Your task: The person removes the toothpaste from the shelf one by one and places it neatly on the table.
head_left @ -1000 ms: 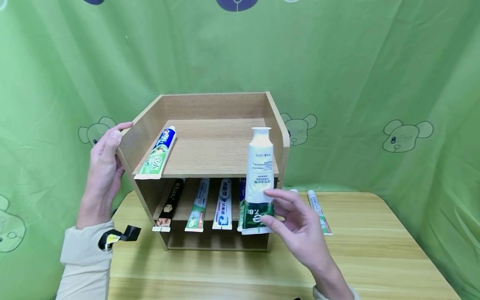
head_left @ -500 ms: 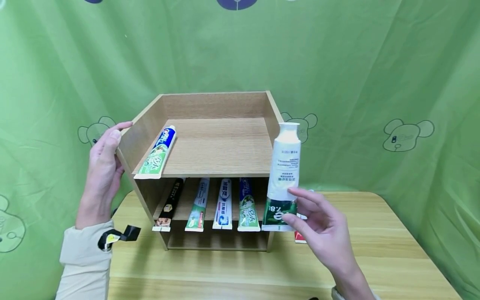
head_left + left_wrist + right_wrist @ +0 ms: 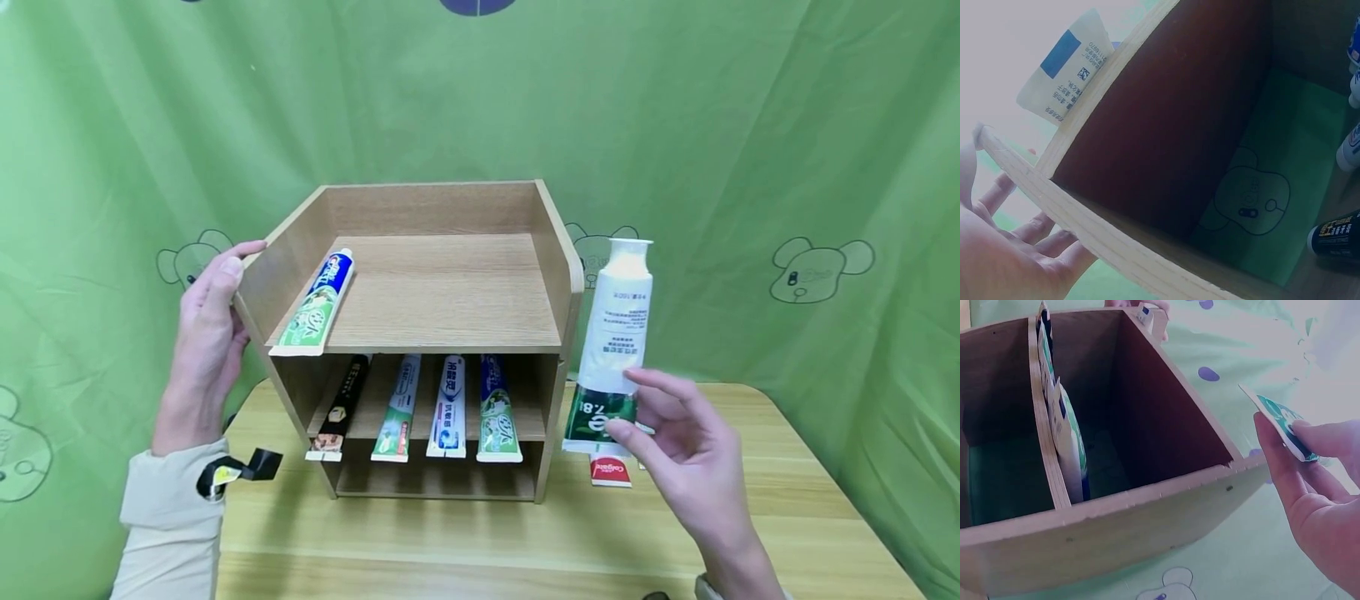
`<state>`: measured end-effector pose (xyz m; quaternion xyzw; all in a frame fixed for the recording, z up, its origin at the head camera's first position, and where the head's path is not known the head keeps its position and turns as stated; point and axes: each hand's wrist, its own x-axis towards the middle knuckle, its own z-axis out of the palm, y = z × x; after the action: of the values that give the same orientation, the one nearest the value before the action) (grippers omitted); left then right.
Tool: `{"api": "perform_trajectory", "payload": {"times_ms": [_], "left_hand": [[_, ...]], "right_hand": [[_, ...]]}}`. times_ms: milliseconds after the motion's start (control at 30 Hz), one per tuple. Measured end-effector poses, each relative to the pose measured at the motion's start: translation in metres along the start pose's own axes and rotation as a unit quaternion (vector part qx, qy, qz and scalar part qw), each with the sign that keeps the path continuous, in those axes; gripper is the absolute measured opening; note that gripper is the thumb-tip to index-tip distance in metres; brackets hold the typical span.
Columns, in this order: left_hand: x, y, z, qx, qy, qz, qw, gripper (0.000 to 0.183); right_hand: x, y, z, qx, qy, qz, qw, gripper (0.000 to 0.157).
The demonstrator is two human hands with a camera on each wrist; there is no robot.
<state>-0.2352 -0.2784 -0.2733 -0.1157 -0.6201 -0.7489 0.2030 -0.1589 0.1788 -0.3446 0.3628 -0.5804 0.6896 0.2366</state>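
Note:
My right hand (image 3: 686, 450) pinches the green bottom end of a white toothpaste tube (image 3: 615, 333), cap up, just right of the wooden shelf (image 3: 446, 346). In the right wrist view, thumb and fingers press the flat end of that tube (image 3: 1282, 422) from both sides. At the shelf's upper left corner my left hand (image 3: 210, 337) grips the edge of the side panel. Its fingers (image 3: 1035, 228) reach behind that edge in the left wrist view. A blue and green toothpaste tube (image 3: 317, 302) lies on the top board, by the left panel.
Several toothpaste tubes lie side by side on the middle board, among them a black one (image 3: 341, 408) and a white one (image 3: 448, 407), ends jutting forward. A red-ended Colgate tube (image 3: 611, 471) lies on the wooden table (image 3: 750, 517), partly behind the held tube. A green curtain (image 3: 712, 167) hangs behind.
My right hand has carried the white toothpaste tube rightward, from before the shelf to beyond its right side. The rightmost tube on the middle board has come into full view. My left hand stays put.

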Motion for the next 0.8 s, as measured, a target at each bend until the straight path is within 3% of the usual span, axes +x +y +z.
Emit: {"api": "perform_trajectory", "payload": {"times_ms": [200, 500, 700, 800], "left_hand": [[0.001, -0.001, 0.000, -0.001, 0.002, 0.002, 1.0000, 0.042], [0.001, -0.001, 0.002, -0.010, -0.001, -0.006, 0.9999, 0.042], [0.000, -0.001, 0.000, -0.003, 0.010, -0.004, 0.9999, 0.042], [0.000, -0.002, 0.000, -0.001, 0.004, -0.005, 1.0000, 0.041]], "right_hand": [[-0.002, -0.003, -0.011, -0.001, 0.028, 0.019, 0.999, 0.063], [-0.008, -0.006, -0.026, -0.051, 0.053, 0.060, 0.995, 0.060], [-0.011, -0.007, -0.037, -0.120, 0.092, 0.125, 0.981, 0.059], [-0.014, -0.006, -0.046, -0.120, 0.097, 0.124, 0.980, 0.057]]}}
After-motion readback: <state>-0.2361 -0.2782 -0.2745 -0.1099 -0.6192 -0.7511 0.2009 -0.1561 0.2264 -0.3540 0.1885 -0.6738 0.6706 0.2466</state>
